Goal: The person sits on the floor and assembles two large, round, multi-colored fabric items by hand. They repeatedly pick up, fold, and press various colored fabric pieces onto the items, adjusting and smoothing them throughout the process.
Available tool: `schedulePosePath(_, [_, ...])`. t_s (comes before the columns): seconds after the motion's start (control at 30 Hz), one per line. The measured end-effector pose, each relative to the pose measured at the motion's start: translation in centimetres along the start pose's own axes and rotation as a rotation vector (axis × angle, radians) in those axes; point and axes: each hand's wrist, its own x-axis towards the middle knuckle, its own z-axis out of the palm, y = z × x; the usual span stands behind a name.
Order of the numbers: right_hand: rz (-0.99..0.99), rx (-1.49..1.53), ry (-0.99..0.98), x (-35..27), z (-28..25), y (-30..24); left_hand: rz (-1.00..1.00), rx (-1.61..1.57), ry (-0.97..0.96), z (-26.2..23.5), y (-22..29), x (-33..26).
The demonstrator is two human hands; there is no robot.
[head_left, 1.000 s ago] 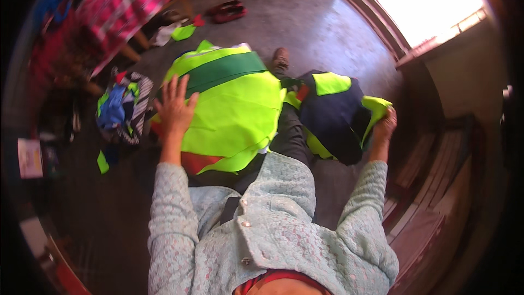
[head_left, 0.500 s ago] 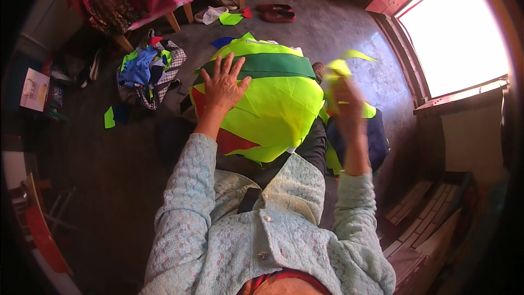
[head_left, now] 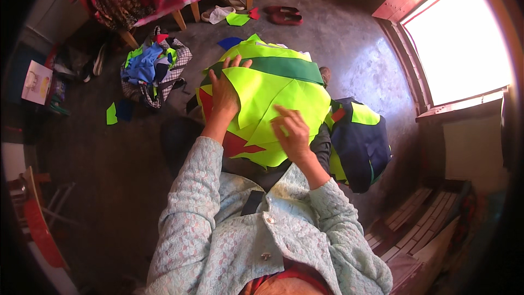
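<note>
Two bare hands are at a heaped pile of neon yellow-green cloth pieces [head_left: 303, 95], which rests on the person's lap. A dark green fabric strip [head_left: 286, 68] runs across its far part, and red cloth [head_left: 240, 146] shows along the near left edge. The left hand [head_left: 222, 97] lies at the pile's left side, fingers reaching onto the green strip, while a neon flap covers part of its palm and thumb; whether it pinches that flap or merely presses beneath it, I cannot tell. The right hand [head_left: 292, 134] is above the near right part, fingers loosely bent and parted, with no cloth visible in them; contact with the top layer is unclear.

Each piece looks thin and light, soft enough to drape yet crisp enough to keep pointed corners. The smooth faces probably slide easily over one another, so a broad push could skew the layers; nothing seems fragile. A raised corner or free edge looks the best place for a thumb-and-finger pinch, with a flat palm steadying the heap. Just beside it, right of the dark trouser leg [head_left: 323, 148], sits a navy cloth bundle [head_left: 360, 145], apparently bulkier and better gathered with a whole hand.
</note>
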Motion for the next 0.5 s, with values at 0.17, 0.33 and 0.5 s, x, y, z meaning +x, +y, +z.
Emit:
schedulePosePath(0.17, [0.244, -0.337, -0.028, -0.6, -2.1, 3.7, 0.011, -0.196, 0.174, 0.7, -1.3, -0.3])
schedulePosePath(0.33, [0.216, -0.478, 0.023, -0.7, -0.7, 3.8, -0.035, -0.584, 0.28, 1.1, -3.1, 0.0])
schedulePosePath(0.5, [0.44, -0.441, 0.015, 1.8, -1.5, 4.1, -0.019, -0.511, 0.207, -0.4, -2.4, 0.1])
